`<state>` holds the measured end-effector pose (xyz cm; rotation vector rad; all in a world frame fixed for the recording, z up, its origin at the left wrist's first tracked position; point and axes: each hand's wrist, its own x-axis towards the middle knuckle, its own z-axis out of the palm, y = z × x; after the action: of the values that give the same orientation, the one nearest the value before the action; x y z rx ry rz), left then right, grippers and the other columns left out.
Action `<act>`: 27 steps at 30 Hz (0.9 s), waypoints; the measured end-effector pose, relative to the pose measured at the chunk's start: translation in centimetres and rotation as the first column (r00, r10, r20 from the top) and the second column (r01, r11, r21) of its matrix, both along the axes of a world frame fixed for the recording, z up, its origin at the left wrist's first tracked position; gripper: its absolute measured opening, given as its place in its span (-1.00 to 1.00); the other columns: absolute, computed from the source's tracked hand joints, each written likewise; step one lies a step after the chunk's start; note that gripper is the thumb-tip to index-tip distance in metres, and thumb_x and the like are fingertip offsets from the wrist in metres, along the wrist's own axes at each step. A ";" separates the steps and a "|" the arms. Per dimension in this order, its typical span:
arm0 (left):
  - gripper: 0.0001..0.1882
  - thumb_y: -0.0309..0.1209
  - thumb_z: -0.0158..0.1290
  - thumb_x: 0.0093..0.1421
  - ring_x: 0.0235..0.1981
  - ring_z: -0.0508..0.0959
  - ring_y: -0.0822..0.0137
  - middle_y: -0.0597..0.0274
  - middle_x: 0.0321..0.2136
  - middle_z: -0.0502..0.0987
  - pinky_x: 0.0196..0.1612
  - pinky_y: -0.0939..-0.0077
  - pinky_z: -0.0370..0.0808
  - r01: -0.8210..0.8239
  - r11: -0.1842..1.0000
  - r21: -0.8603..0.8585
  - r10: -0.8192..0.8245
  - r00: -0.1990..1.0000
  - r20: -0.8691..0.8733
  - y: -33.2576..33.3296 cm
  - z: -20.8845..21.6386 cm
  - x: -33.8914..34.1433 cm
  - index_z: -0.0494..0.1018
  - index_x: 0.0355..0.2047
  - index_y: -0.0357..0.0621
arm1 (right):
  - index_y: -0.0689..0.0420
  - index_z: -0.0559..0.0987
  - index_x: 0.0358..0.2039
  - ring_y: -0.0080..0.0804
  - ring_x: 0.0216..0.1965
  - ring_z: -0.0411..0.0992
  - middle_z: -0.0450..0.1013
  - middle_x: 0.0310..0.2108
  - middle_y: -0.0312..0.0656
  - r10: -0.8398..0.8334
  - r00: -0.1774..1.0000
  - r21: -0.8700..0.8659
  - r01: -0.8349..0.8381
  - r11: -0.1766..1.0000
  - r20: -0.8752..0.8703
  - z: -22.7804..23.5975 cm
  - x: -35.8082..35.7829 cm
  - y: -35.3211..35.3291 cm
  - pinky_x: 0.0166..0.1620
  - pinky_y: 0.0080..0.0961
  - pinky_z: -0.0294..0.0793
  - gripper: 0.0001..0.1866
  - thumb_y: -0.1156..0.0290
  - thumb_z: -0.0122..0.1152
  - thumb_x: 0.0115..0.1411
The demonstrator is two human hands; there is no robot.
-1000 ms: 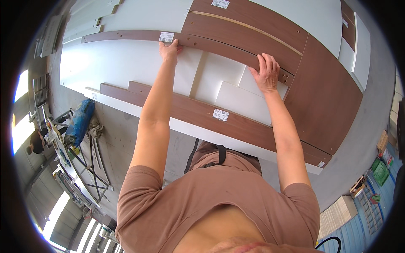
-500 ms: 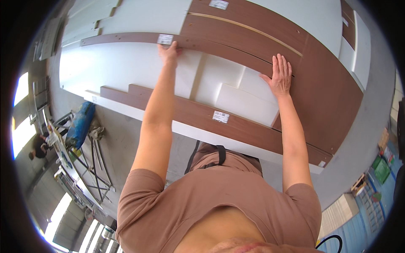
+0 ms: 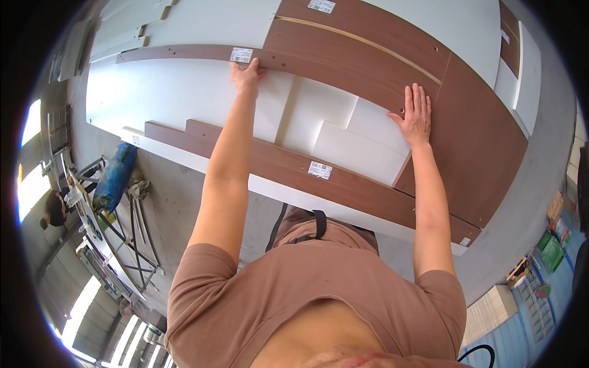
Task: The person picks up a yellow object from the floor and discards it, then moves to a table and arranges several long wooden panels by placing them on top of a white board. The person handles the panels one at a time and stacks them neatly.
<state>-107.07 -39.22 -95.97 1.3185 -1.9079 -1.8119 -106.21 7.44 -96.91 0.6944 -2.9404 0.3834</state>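
At the far left, beyond our white worktable [image 3: 153,98], a metal rack carrying a blue bundle [image 3: 115,178] stands on the grey floor, and another person [image 3: 54,210] bends at the frame's edge. We stand over the table with both arms stretched out. Our left hand [image 3: 246,75] presses fingertips-down on the near edge of a long, narrow brown wood-grain laminate strip [image 3: 184,54], just below its small white label [image 3: 242,54]; the fingers are not curled round anything. Nearer us lie two more brown strips [image 3: 276,167], one with its own white sticker [image 3: 319,170], and between them a few flat white rectangular panels [image 3: 359,153] overlapping one another. Our right hand [image 3: 416,115] rests flat and spread, palm down, on the wide brown laminate board [image 3: 472,141] at the right, where it meets the long brown strip that runs across the table; it clasps nothing either. We judge these boards stiff and smooth-faced, fairly heavy at this length, apt to slide on the slick tabletop and to chip at the corners. We think they are best taken by the long edges, hands well apart, not by the faces.
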 end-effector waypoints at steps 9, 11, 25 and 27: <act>-0.63 -0.55 0.16 0.21 -0.56 0.60 0.35 0.21 -0.40 0.52 -0.52 0.43 0.64 -0.029 0.998 0.062 0.031 0.999 -0.041 3.6 0.0 1.6 0.28 -0.04 -0.06 | 0.18 0.10 0.37 0.00 0.41 -0.01 0.00 0.40 0.06 0.028 0.999 0.063 -0.030 0.998 0.030 1.0 1.5 2.1 0.40 -0.04 -0.01 -0.03 -0.08 0.28 0.12; -0.64 -0.57 0.14 0.21 -0.53 0.61 0.33 0.18 -0.40 0.52 -0.50 0.44 0.65 -0.022 0.998 0.053 0.024 1.000 -0.020 4.4 -0.1 1.6 0.28 -0.04 -0.11 | 0.18 0.08 0.38 0.01 0.41 -0.02 -0.02 0.41 0.07 0.032 0.999 0.083 -0.034 0.996 0.017 0.8 2.0 2.9 0.40 -0.04 -0.01 -0.06 -0.12 0.20 0.17; -0.53 -0.57 0.11 0.22 -0.51 0.62 0.27 0.13 -0.39 0.51 -0.50 0.42 0.65 -0.008 0.998 0.065 0.008 1.000 0.005 4.0 -0.2 1.4 0.19 0.09 -0.19 | 0.15 0.07 0.39 0.05 0.41 -0.03 -0.04 0.41 0.09 0.030 0.999 0.078 -0.027 0.997 -0.035 -0.9 2.2 2.4 0.40 -0.04 0.02 -0.14 -0.16 -0.01 0.29; -0.55 -0.56 0.11 0.23 -0.51 0.62 0.28 0.13 -0.39 0.51 -0.50 0.42 0.65 -0.021 0.997 0.071 0.020 1.000 0.005 3.8 -0.3 1.3 0.20 0.07 -0.18 | 0.15 0.07 0.39 0.06 0.41 -0.04 -0.04 0.41 0.09 0.030 0.999 0.066 -0.027 0.997 -0.045 -1.2 2.2 2.1 0.40 -0.04 0.02 -0.15 -0.14 0.01 0.29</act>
<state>-105.76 -35.42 -96.28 1.3605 -1.8409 -1.8848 -104.02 9.59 -98.11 0.7433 -2.9143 0.2712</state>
